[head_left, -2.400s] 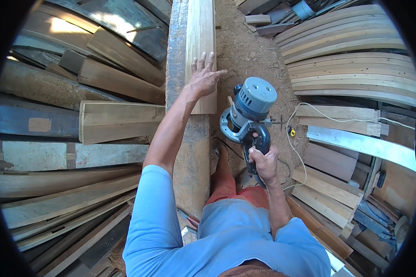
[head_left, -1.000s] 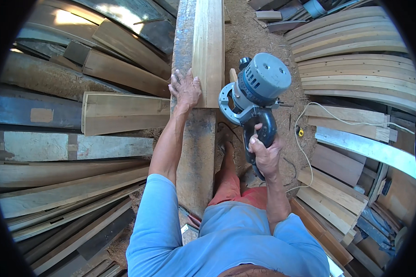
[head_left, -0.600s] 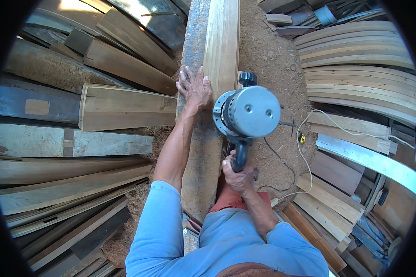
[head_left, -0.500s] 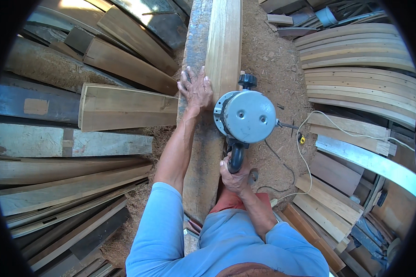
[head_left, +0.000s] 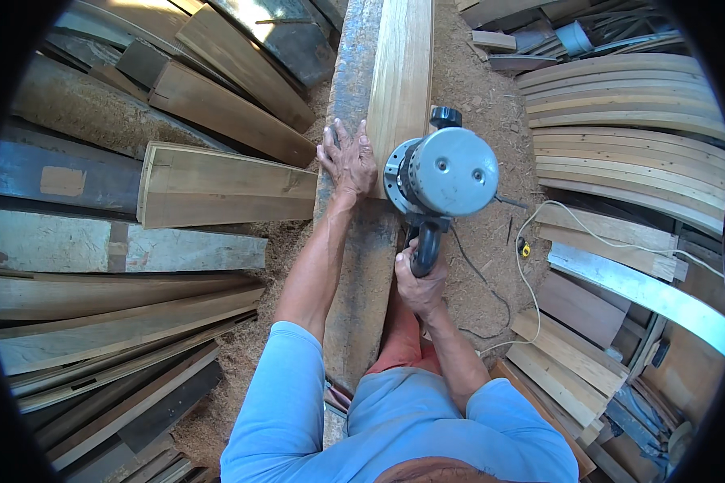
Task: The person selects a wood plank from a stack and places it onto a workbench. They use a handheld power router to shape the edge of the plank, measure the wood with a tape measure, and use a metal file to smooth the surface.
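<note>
A: Where do we stand? Our left hand (head_left: 348,158) lies flat, fingers spread, pressing the near end of the pale plank (head_left: 403,76), which rests lengthwise on the grey beam (head_left: 361,266). Our right hand (head_left: 420,283) is closed round the dark handle of the grey power tool (head_left: 443,173), whose base sits at the plank's near end, just beside the left hand

B: And to do this well? In our judgement, we keep the base flat on the plank, the spread fingers away from it, and the pale cord (head_left: 532,241) trailing over the sawdust ground (head_left: 491,241) to the right
</note>
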`<action>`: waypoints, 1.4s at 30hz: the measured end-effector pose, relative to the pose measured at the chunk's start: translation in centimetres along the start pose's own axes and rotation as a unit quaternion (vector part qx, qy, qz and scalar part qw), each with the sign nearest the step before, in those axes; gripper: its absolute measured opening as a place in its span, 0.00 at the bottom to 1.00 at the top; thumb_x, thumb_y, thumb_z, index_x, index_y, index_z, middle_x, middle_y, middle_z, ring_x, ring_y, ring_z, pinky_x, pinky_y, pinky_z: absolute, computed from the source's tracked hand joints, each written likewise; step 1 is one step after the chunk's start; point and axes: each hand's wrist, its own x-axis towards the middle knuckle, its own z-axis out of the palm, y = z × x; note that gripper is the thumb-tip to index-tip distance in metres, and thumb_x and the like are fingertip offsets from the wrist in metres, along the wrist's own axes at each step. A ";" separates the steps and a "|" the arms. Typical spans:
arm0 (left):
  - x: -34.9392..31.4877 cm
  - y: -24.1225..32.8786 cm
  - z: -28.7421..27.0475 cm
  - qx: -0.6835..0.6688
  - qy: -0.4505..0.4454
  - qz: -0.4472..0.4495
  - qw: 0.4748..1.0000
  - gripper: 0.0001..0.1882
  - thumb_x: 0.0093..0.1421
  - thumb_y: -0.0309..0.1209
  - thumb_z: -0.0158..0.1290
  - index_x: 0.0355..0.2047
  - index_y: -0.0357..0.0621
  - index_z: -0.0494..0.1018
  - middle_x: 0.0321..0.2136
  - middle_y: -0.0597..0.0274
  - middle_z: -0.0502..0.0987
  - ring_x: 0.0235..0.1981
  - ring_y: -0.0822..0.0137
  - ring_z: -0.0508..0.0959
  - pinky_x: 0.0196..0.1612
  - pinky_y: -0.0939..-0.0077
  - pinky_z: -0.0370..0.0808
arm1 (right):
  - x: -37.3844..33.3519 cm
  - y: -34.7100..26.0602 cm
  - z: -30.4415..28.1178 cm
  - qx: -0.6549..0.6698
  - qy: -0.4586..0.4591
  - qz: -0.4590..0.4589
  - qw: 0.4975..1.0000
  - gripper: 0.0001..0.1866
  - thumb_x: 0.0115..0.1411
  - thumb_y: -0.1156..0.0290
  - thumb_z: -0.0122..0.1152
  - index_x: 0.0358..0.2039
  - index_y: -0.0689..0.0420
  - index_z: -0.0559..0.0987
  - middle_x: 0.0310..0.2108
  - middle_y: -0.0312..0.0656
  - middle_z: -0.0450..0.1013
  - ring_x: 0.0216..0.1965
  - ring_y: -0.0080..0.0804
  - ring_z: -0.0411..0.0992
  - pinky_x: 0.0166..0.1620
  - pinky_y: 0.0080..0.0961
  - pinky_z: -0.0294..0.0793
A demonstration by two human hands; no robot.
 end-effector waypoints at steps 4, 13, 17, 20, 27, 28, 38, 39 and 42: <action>0.1 0.1 0.0 0.006 -0.011 -0.007 1.000 0.29 0.74 0.47 0.25 0.70 0.59 0.62 0.73 0.41 0.47 0.73 0.37 0.42 0.70 0.34 0.32 | 2.9 -0.9 0.4 -0.016 0.023 -0.027 0.999 0.12 0.58 0.75 0.64 0.41 0.61 0.73 0.27 0.35 0.72 0.28 0.21 0.71 0.35 0.25 0.73; 0.2 0.0 0.3 0.026 -0.003 -0.008 1.000 0.28 0.74 0.47 0.27 0.70 0.61 0.62 0.74 0.42 0.47 0.73 0.38 0.42 0.70 0.35 0.34 | 10.6 -1.4 0.9 -0.023 0.035 -0.049 0.998 0.12 0.56 0.75 0.62 0.40 0.61 0.73 0.26 0.35 0.70 0.27 0.22 0.69 0.33 0.27 0.72; 0.3 0.3 0.1 0.030 -0.011 -0.018 0.999 0.27 0.74 0.47 0.28 0.70 0.62 0.62 0.74 0.44 0.47 0.73 0.39 0.42 0.70 0.35 0.34 | 12.0 -1.2 1.0 -0.002 0.030 -0.053 0.998 0.13 0.55 0.74 0.63 0.41 0.61 0.74 0.26 0.35 0.70 0.27 0.23 0.69 0.34 0.27 0.72; 0.4 0.5 -0.1 0.034 -0.022 -0.023 0.999 0.27 0.74 0.47 0.28 0.70 0.62 0.62 0.74 0.45 0.47 0.73 0.39 0.43 0.70 0.36 0.34 | 11.2 -1.1 0.7 -0.005 0.022 -0.050 0.999 0.13 0.55 0.74 0.63 0.41 0.61 0.73 0.26 0.34 0.70 0.27 0.23 0.69 0.34 0.28 0.72; 0.5 0.1 0.2 0.037 -0.023 -0.028 0.999 0.28 0.74 0.48 0.28 0.70 0.63 0.62 0.74 0.45 0.47 0.74 0.40 0.42 0.71 0.35 0.34 | 2.9 -2.4 0.2 -0.071 0.028 -0.062 0.995 0.14 0.55 0.74 0.63 0.41 0.61 0.73 0.25 0.38 0.69 0.25 0.28 0.69 0.32 0.33 0.73; 0.5 0.0 0.2 0.035 -0.024 -0.031 0.999 0.28 0.74 0.48 0.28 0.70 0.62 0.62 0.74 0.45 0.47 0.74 0.40 0.42 0.71 0.35 0.33 | 1.2 -2.0 0.0 -0.059 0.015 -0.039 0.997 0.14 0.55 0.74 0.63 0.41 0.62 0.73 0.27 0.39 0.69 0.26 0.29 0.70 0.34 0.34 0.73; 0.5 0.1 0.1 0.030 -0.021 -0.025 0.999 0.28 0.74 0.47 0.28 0.70 0.62 0.62 0.74 0.45 0.47 0.73 0.39 0.42 0.71 0.35 0.33 | -5.0 1.1 -0.7 -0.032 -0.008 0.017 0.999 0.13 0.54 0.75 0.64 0.39 0.61 0.72 0.34 0.44 0.68 0.34 0.38 0.70 0.40 0.37 0.71; 0.5 0.1 0.1 0.029 -0.019 -0.024 0.999 0.28 0.74 0.47 0.28 0.70 0.62 0.62 0.74 0.45 0.47 0.73 0.39 0.42 0.71 0.35 0.34 | -4.6 1.1 -0.4 -0.018 -0.002 0.028 0.999 0.13 0.54 0.74 0.64 0.39 0.61 0.72 0.33 0.44 0.68 0.33 0.37 0.70 0.39 0.36 0.72; 0.4 -0.1 0.1 0.028 -0.017 -0.019 0.999 0.28 0.74 0.47 0.28 0.70 0.62 0.62 0.74 0.44 0.47 0.73 0.38 0.42 0.71 0.35 0.33 | -2.6 0.3 -0.1 -0.006 0.002 0.030 1.000 0.13 0.54 0.74 0.64 0.39 0.61 0.73 0.30 0.41 0.69 0.29 0.32 0.70 0.36 0.33 0.72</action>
